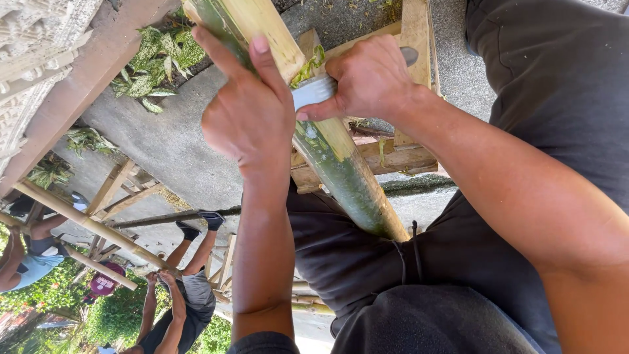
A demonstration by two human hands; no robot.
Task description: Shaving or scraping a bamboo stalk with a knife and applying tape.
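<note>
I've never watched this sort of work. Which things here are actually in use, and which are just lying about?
In use:
left hand, steadying the bamboo pole
right hand, gripping a blade against the pole
wooden stand under the pole

Lying about:
cut leaves on the concrete
another person with a second pole

Green bamboo pole (347, 177) glossy where unpeeled, matt pale where shaved; metal blade (313, 90) dull.

wooden trestle (400, 157), green bamboo pole (347, 177) across it
</note>
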